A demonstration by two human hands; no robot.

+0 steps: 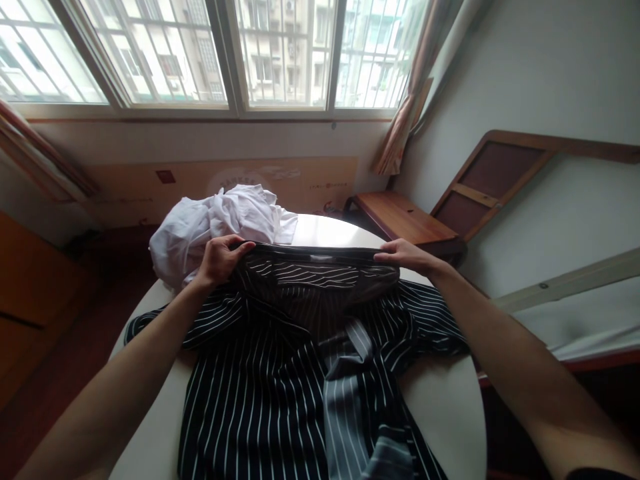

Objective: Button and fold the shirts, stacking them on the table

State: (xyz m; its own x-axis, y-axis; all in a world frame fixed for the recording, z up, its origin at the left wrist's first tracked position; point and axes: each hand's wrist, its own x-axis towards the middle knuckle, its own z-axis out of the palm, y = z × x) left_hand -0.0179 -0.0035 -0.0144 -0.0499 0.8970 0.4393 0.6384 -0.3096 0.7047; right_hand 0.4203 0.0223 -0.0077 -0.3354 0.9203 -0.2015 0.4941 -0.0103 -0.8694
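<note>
A black jacket with thin white stripes (250,387) lies spread on a round white table (440,407), its front partly open and a grey lining strip showing. My left hand (223,259) pinches the left end of its top edge between thumb and fingers. At the right end of that same edge, my right hand (407,257) grips the cloth. The edge is stretched nearly straight between both hands, with a small pale label at its middle. One sleeve lies out to each side, the left one partly behind my forearm.
A heap of white cloth (215,227) sits at the table's far left, close to my left hand. Beyond the table on the right stands a brown wooden bench (405,217). A large cardboard panel (190,180) leans below the barred window (280,53).
</note>
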